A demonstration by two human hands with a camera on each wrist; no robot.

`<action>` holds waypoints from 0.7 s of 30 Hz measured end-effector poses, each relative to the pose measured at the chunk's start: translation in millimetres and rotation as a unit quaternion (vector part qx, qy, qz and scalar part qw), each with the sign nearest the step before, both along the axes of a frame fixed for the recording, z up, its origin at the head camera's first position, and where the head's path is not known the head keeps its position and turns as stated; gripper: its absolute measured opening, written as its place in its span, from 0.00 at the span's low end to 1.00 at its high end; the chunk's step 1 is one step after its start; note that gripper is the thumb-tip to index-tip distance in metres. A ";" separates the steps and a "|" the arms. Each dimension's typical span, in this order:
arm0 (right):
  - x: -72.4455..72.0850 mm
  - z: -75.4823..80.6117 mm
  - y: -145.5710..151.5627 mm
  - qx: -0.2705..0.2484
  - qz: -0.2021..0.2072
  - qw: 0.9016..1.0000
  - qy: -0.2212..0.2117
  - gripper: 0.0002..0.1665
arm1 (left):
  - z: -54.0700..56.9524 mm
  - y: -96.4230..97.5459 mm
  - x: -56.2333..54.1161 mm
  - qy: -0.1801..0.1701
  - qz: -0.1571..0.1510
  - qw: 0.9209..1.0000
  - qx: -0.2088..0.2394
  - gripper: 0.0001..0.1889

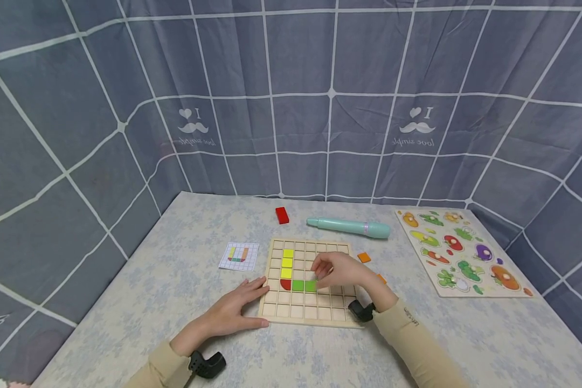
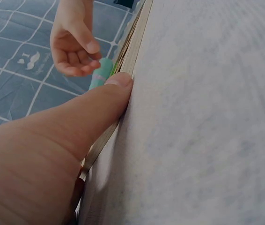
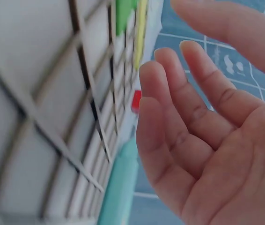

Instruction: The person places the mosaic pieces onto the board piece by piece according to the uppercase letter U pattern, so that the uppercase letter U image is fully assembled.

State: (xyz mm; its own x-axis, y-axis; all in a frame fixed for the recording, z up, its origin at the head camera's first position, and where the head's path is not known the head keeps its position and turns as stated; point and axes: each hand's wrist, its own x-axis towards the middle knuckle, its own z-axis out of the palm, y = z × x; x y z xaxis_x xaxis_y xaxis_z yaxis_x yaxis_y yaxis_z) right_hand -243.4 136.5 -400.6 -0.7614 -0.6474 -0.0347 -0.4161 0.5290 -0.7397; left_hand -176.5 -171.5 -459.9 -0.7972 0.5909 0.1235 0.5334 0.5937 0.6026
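Observation:
A wooden grid board (image 1: 297, 311) lies on the table. Three yellow squares (image 1: 287, 263) form a column in its cells, with a red quarter-round piece (image 1: 285, 284) below them and two green squares (image 1: 304, 286) to the right of that. My left hand (image 1: 233, 308) rests at the board's left side, fingertips on the edge and thumb (image 2: 118, 80) against the near corner. Over the grid, just right of the green squares, is my right hand (image 1: 341, 269). Its fingers are loosely bent, and the right wrist view shows nothing between thumb and fingers.
A pattern card (image 1: 239, 256) lies left of the board. Behind it are a red block (image 1: 282, 215) and a teal pen-shaped stick (image 1: 349, 226). Orange squares (image 1: 364, 257) sit by the board's right edge, one partly hidden by my right arm. A vegetable puzzle board (image 1: 465, 253) lies far right.

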 end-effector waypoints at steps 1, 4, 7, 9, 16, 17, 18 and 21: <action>-0.1 2.8 3.4 -0.002 0.001 1.000 0.001 0.17 | -0.1 -0.2 0.0 0.001 0.000 1.000 0.000 0.41; -0.2 11.3 14.3 0.000 0.003 1.000 0.012 0.18 | -0.3 -0.7 -0.4 0.004 -0.001 1.000 -0.002 0.41; 0.4 19.0 25.2 0.006 -0.002 1.000 0.020 0.19 | -0.6 -1.1 -1.1 0.006 -0.001 1.000 -0.005 0.41; 1.5 23.1 32.7 0.012 -0.008 1.000 0.022 0.18 | -0.7 -1.1 -1.4 0.005 -0.001 1.000 -0.005 0.41; 8.6 26.6 65.2 0.019 -0.020 0.999 0.025 0.16 | -0.8 0.0 -1.4 -0.001 -0.005 1.000 -0.003 0.41; 10.1 26.5 70.2 0.019 -0.022 0.999 0.023 0.17 | -1.0 0.1 -1.5 -0.001 -0.005 1.000 -0.004 0.41; 11.4 26.1 75.5 0.019 -0.024 0.999 0.023 0.17 | -1.1 0.2 -1.6 -0.001 -0.005 1.000 -0.005 0.41; 15.4 24.1 90.5 0.010 -0.025 0.999 0.020 0.18 | -1.2 0.2 -1.7 -0.001 -0.003 1.000 -0.005 0.41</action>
